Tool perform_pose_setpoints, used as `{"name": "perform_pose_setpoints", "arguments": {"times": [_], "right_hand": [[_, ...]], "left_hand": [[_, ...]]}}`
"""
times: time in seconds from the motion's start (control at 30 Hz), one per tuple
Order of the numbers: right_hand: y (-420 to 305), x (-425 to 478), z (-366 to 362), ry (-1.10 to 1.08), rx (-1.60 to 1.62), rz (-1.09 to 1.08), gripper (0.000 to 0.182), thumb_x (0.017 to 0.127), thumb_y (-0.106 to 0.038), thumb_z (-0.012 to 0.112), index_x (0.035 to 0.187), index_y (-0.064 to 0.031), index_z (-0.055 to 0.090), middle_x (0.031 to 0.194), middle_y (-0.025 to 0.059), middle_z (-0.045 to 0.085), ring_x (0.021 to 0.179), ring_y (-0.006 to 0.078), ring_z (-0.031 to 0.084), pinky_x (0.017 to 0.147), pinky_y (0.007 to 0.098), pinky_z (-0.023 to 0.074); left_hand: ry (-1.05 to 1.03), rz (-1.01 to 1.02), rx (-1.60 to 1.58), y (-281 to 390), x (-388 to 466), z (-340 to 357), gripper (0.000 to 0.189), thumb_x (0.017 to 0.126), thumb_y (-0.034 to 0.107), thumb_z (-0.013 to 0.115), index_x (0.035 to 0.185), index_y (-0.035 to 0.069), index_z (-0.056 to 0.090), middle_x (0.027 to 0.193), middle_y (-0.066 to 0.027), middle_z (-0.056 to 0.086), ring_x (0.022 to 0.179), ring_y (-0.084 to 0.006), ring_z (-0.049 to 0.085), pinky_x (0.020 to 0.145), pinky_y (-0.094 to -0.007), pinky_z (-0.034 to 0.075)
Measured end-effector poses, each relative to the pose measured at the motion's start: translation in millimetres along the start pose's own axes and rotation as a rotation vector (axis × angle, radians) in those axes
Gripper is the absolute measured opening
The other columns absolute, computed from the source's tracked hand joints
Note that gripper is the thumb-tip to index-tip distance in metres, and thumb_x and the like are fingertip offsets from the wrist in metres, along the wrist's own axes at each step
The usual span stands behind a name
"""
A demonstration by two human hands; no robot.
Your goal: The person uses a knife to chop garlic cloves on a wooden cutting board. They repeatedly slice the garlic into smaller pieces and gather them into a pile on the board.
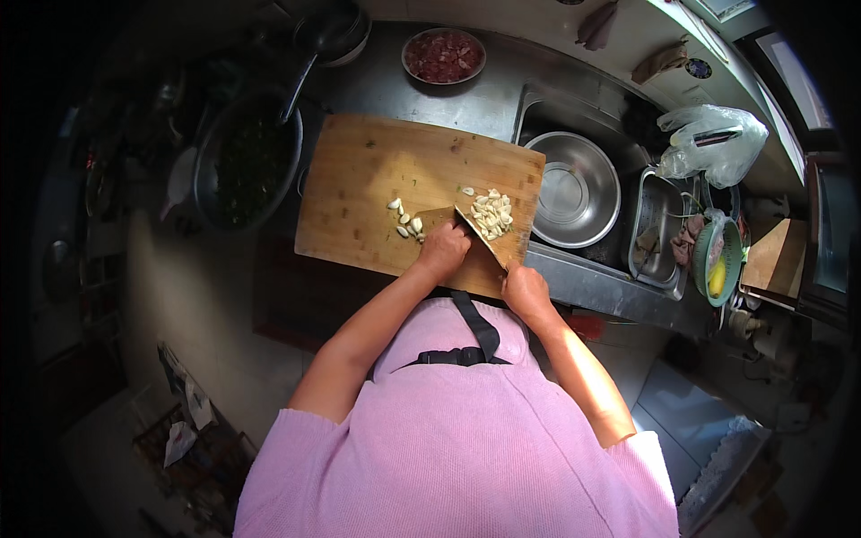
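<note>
A wooden cutting board [350,195] lies before me on the metal counter. My right hand [526,290] grips the handle of a kitchen knife [481,237], its blade slanting up and left over the board. Beside the blade's left face rests my left hand [445,250], fingers bent and close to the blade; what lies under them is hidden. To the right of the blade is a heap of cut garlic pieces [493,214]. Several whole peeled garlic cloves [403,218] lie left of the blade, some right by my left hand.
A plate of chopped raw meat [444,56] stands behind the board. At left is a large metal bowl of chopped greens [252,161]. The sink at right holds a steel basin [572,188] and a strainer tray [656,225], with a green basket [716,262] beyond.
</note>
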State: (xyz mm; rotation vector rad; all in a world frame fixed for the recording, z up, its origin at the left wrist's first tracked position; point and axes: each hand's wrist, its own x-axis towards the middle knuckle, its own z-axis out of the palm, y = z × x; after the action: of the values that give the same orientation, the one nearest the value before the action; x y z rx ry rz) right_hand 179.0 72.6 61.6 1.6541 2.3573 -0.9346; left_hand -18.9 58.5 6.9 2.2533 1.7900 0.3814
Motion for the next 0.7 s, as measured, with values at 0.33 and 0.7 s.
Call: {"name": "perform_pose_setpoints", "arguments": {"times": [0.33, 0.7], "right_hand": [[11.7, -3.7, 13.4, 0.151, 0.333, -0.066, 0.015, 0.083, -0.016, 0.056, 0.085, -0.0012, 0.055, 0.076, 0.0244, 0.058, 0.076, 0.0444, 0.054, 0.062, 0.0478, 0.0431], [11.0, -10.8, -4.5, 0.11, 0.43, -0.042, 0.017, 0.084, -0.017, 0.055, 0.094, -0.004, 0.058, 0.083, 0.0246, 0.059, 0.083, 0.0432, 0.055, 0.068, 0.046, 0.0454]], "left_hand": [[0.391, -0.338, -0.339, -16.6, -30.9, -38.6, 0.013, 0.07, 0.005, 0.067, 0.077, 0.007, 0.056, 0.092, -0.0086, 0.055, 0.086, -0.0267, 0.055, 0.073, -0.036, 0.046], [-0.986, -0.815, -0.06, -22.0, -261.4, -91.2, 0.032, 0.08, 0.028, 0.057, 0.101, 0.004, 0.061, 0.108, -0.0203, 0.055, 0.098, -0.0359, 0.056, 0.081, -0.0416, 0.047]]}}
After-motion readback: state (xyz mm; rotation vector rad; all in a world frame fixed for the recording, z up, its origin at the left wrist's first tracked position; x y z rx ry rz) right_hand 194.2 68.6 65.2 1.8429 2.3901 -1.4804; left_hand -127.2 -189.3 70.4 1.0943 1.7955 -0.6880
